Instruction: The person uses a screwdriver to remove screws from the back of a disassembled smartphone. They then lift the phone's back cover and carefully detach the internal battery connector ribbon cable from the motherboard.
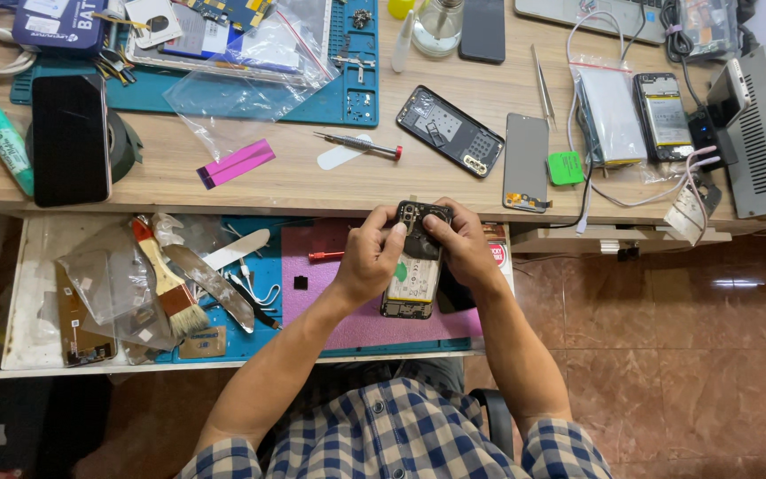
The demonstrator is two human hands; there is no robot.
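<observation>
An opened phone [415,270] with its back cover off, battery showing, is held upright over a pulled-out drawer. My left hand [367,257] grips its left side, thumb pressing the black top section by the camera. My right hand [465,247] grips the right side, thumb on the same top section. Both thumbs meet near the camera module. The phone's lower end hangs over a pink mat [347,293] in the drawer.
On the wooden desk [294,177] lie a red-tipped screwdriver [358,145], a black back cover [450,130], a screen panel [526,161], tweezers [543,87], a black phone [70,138] and plastic bags. The drawer holds a brush [166,279], a blade and small tools.
</observation>
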